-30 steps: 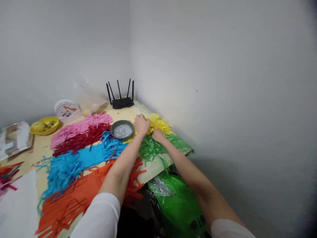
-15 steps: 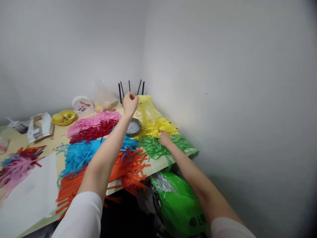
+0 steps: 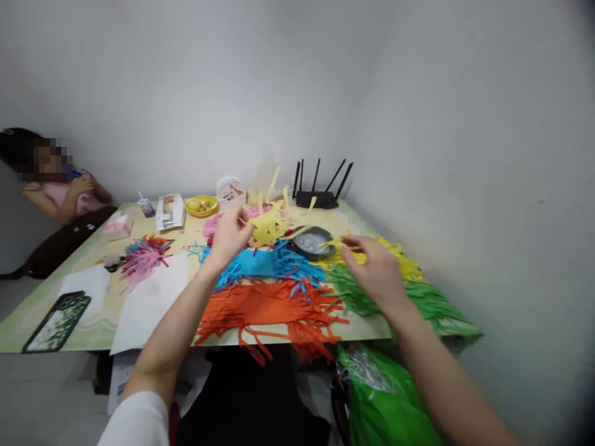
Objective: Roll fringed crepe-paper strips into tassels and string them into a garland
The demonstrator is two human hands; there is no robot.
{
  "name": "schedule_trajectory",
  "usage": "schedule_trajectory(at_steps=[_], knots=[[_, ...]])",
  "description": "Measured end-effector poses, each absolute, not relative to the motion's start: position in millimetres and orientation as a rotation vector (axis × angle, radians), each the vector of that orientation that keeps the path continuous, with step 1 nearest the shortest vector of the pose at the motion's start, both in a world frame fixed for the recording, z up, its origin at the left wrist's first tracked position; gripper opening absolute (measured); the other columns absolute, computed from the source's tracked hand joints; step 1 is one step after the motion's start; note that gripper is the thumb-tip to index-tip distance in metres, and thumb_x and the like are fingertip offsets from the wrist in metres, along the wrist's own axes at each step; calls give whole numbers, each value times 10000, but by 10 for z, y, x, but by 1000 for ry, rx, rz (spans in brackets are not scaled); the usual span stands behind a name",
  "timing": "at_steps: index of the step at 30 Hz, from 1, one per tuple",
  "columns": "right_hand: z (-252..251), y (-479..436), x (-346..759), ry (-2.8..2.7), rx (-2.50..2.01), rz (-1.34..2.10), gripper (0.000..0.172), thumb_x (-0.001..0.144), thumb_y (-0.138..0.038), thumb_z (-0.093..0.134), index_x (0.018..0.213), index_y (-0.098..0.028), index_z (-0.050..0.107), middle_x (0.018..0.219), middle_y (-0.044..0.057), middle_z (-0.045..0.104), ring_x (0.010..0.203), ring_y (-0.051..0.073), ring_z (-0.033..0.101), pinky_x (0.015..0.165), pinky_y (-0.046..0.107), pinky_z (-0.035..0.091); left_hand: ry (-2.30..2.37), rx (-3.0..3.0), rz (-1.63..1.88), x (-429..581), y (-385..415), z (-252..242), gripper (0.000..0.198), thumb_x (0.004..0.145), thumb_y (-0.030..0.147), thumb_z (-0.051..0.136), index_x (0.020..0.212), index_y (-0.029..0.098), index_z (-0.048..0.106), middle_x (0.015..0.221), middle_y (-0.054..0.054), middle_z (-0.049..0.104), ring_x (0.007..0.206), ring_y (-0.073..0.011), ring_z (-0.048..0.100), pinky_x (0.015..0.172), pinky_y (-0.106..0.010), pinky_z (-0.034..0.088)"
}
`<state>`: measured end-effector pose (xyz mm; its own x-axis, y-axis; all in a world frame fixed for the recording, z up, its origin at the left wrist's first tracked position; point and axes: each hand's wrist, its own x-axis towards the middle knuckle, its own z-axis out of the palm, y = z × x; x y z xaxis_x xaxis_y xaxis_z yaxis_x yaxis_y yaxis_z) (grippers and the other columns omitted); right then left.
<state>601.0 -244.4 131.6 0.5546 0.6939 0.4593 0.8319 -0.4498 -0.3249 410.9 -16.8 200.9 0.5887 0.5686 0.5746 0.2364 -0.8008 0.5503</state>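
My left hand (image 3: 230, 238) is closed on a yellow fringed paper piece (image 3: 269, 227), raised above the table with its loose strips sticking up and out. My right hand (image 3: 375, 267) hovers over the right side, fingers loosely curled and thumb apart. It is nearest to the yellow paper strips (image 3: 403, 260) and the green paper strips (image 3: 441, 305). A dark bowl (image 3: 313, 243) with shiny clear contents sits between my hands. Blue fringed paper (image 3: 260, 262) and orange fringed paper (image 3: 255, 303) lie in front, with pink fringe (image 3: 211, 227) partly hidden behind my left hand.
At the back stand a black router (image 3: 317, 199), a white tub (image 3: 231, 191), a yellow fruit bowl (image 3: 201, 205) and a white packet (image 3: 170, 212). A phone (image 3: 58, 321) and white paper (image 3: 149, 303) lie left. A green bag (image 3: 390, 402) hangs below the edge. Another person (image 3: 65, 192) sits left.
The view has swung left, bringing the person and phone into sight. My left hand has lifted the yellow fringed paper off the pile. My right hand has risen from the yellow and green strips.
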Motion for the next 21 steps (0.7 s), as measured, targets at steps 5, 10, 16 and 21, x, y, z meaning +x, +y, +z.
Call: schedule_trajectory(at_steps=[5, 10, 16, 21], knots=[[1427, -1578, 4782, -1605, -1823, -422, 524, 854, -273, 573, 1345, -96, 522, 1378, 145, 565, 1306, 287, 447, 1098, 427, 368, 563, 2577, 836, 3745, -366, 1742, 104, 726, 140, 534, 720, 209, 457, 742, -14, 558, 716, -180, 516, 676, -304, 418], [1441, -1290, 4600, -1666, -1979, -334, 257, 865, -160, 509, 1051, -116, 681, 986, 138, 716, 950, 279, 614, 876, 382, 450, 610, 2649, 754, 3323, -250, 1633, 64, 765, 145, 497, 770, 208, 493, 819, -43, 603, 801, -206, 559, 756, -329, 447], [1696, -1396, 4600, -1625, -1969, -23, 239, 841, -160, 501, 989, -163, 688, 854, 59, 731, 745, 185, 639, 685, 261, 403, 569, 2453, 662, 3112, -103, 1581, 115, 793, 195, 499, 866, 199, 589, 881, -33, 676, 836, -194, 606, 783, -304, 455], [1821, -1546, 4691, -1568, -1827, 92, 215, 828, -215, 486, 900, -159, 682, 730, 20, 694, 635, 150, 590, 608, 230, 379, 484, 2262, 549, 3033, -26, 1633, 142, 786, 270, 483, 755, 176, 584, 701, 8, 600, 662, -151, 541, 610, -241, 416]])
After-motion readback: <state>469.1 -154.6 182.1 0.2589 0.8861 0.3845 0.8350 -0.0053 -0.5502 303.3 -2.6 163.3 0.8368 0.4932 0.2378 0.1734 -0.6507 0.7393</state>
